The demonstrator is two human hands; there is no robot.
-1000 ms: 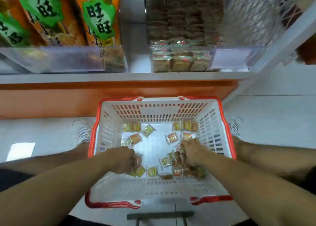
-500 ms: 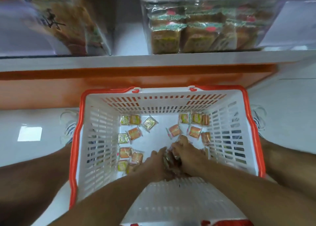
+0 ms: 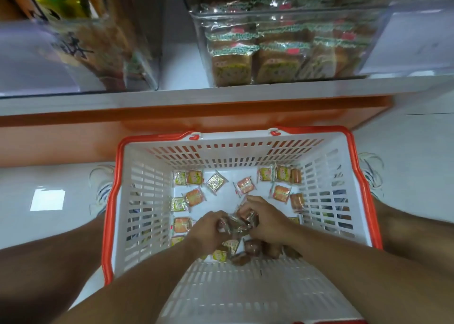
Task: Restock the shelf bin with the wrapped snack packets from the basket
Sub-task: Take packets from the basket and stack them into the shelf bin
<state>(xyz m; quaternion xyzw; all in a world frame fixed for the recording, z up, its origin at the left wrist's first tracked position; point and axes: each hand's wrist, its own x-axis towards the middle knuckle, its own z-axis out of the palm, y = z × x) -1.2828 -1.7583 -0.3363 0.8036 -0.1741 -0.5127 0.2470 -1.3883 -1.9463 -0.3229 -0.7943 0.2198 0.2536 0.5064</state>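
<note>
**Gathering a double handful of packets**

Scooping low in the white basket [image 3: 137, 201] at lower centre of the frame, the left hand [image 3: 208, 228] curls round one side of a bunched clump of snack packets [image 3: 239, 223], and the right hand [image 3: 266, 221] grips the other side. Loose packets [image 3: 194, 197] lie scattered across the basket floor. Upper right of centre, the clear shelf bin [image 3: 204, 53] already holds stacked packets. They look light, crinkly and slippery, so cupping from beneath should hold better than pinching the wrapper edges.
</note>
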